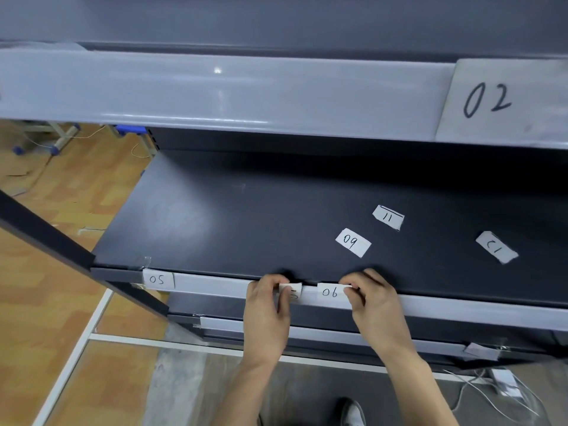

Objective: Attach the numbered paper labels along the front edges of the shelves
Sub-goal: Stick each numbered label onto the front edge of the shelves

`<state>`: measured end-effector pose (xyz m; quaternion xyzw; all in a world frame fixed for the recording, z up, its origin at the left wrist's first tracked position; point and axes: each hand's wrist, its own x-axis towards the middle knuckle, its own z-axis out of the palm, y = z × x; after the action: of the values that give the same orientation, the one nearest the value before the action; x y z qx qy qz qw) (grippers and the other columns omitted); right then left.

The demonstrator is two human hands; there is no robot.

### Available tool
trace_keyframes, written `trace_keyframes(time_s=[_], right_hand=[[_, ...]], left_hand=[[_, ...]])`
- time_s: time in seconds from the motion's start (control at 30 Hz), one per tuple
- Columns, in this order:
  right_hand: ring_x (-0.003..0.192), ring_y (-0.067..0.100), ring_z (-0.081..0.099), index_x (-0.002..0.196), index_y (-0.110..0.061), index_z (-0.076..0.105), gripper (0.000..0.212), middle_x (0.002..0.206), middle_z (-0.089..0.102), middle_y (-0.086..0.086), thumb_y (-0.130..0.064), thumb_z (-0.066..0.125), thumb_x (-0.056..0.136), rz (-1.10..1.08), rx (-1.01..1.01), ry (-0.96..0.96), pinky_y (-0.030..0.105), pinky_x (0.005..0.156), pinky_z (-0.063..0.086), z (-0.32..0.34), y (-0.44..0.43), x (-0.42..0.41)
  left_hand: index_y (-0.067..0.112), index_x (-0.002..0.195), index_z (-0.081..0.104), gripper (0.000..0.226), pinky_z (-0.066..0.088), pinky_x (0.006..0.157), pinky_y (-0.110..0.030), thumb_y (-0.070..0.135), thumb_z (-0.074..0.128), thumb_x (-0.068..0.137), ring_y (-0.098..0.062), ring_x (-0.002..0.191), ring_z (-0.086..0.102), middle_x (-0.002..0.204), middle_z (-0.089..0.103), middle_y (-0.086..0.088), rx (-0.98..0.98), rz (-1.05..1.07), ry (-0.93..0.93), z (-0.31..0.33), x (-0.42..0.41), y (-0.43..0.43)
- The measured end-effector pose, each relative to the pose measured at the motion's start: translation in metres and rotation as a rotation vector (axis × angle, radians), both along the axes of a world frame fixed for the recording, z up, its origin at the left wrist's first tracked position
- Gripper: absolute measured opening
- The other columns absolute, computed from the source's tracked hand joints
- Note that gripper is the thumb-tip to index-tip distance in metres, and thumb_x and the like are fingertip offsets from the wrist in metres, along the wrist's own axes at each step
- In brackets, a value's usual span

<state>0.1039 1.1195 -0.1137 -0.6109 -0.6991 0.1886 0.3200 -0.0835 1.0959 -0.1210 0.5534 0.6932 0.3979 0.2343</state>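
With left hand [266,305] pinching a slip [292,289] and right hand [373,299] pinching the end of label 06 [329,292], pressing against the shelf edge [215,285], probably to stick them level.

Two hands here: the left hand [266,305] and the right hand [373,302]. Seven paper labels in all. Three lie loose on the dark shelf [246,210] beyond the fingers [358,281]: label 09 [353,242], label 11 [388,217] and label 12 [496,247]. Two are right at the fingers: label 06 [330,292] and a half-covered label [293,287]. One, label 05 [158,279], sits left of them; one, label 02 [491,101], is high above. A grey scrap [479,352] on a lower edge may be an eighth; I cannot tell. One shoe [353,413] shows below the wrists.
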Motion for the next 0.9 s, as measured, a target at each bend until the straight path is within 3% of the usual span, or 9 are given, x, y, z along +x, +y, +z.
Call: trace_keyframes(time_s=[0.13, 0.3, 0.5, 0.67, 0.77, 0.9], right_hand=[[0.062, 0.009, 0.052, 0.078, -0.022, 0.067, 0.025, 0.080, 0.053, -0.015, 0.003, 0.067, 0.078, -0.030, -0.009, 0.037, 0.025, 0.061, 0.046, -0.002, 0.001, -0.001], [0.059, 0.012, 0.054, 0.073, -0.016, 0.068, 0.021, 0.085, 0.056, -0.011, 0.005, 0.068, 0.075, -0.021, -0.004, 0.085, 0.023, 0.060, 0.046, -0.004, 0.003, -0.001], [0.059, 0.011, 0.051, 0.075, -0.014, 0.070, 0.021, 0.086, 0.055, -0.010, 0.007, 0.069, 0.073, 0.000, 0.071, 0.068, 0.026, 0.060, 0.046, -0.006, 0.002, -0.001], [0.070, 0.003, 0.052, 0.094, -0.010, 0.075, 0.028, 0.095, 0.053, -0.009, 0.008, 0.060, 0.080, -0.035, 0.117, 0.058, 0.014, 0.069, 0.043, -0.019, -0.012, -0.002], [0.083, 0.009, 0.056, 0.099, -0.009, 0.074, 0.032, 0.099, 0.053, -0.007, 0.010, 0.056, 0.081, -0.046, 0.139, 0.068, 0.017, 0.074, 0.045, -0.023, -0.017, -0.004], [0.085, 0.009, 0.057, 0.098, -0.009, 0.075, 0.033, 0.099, 0.054, -0.006, 0.012, 0.057, 0.081, -0.066, 0.137, 0.097, 0.019, 0.072, 0.047, -0.021, -0.017, -0.007]], left_hand=[[0.024, 0.097, 0.062, 0.012, 0.034, 0.078, -0.003, 0.014, 0.057, 0.094, -0.002, 0.094, 0.045, 0.089, 0.057, 0.025, 0.003, 0.003, -0.005, 0.001, 0.000, 0.000], [0.024, 0.098, 0.061, 0.011, 0.039, 0.075, -0.016, 0.015, 0.057, 0.095, -0.005, 0.094, 0.047, 0.089, 0.055, 0.027, -0.003, 0.012, -0.015, 0.001, 0.001, 0.001], [0.031, 0.094, 0.058, 0.014, 0.038, 0.074, -0.019, 0.017, 0.055, 0.096, -0.007, 0.094, 0.048, 0.089, 0.055, 0.026, -0.001, 0.029, -0.037, 0.001, 0.003, 0.000], [0.039, 0.088, 0.056, 0.023, 0.043, 0.073, -0.020, 0.017, 0.057, 0.095, -0.012, 0.092, 0.055, 0.089, 0.059, 0.021, -0.024, 0.049, -0.155, 0.003, 0.002, 0.000], [0.037, 0.088, 0.059, 0.021, 0.045, 0.075, -0.021, 0.017, 0.059, 0.094, -0.012, 0.092, 0.057, 0.091, 0.063, 0.016, -0.055, 0.061, -0.211, 0.000, 0.001, 0.002], [0.028, 0.089, 0.064, 0.015, 0.048, 0.076, -0.022, 0.014, 0.062, 0.093, -0.012, 0.086, 0.061, 0.088, 0.067, 0.007, -0.070, 0.102, -0.331, 0.002, 0.001, 0.002]])
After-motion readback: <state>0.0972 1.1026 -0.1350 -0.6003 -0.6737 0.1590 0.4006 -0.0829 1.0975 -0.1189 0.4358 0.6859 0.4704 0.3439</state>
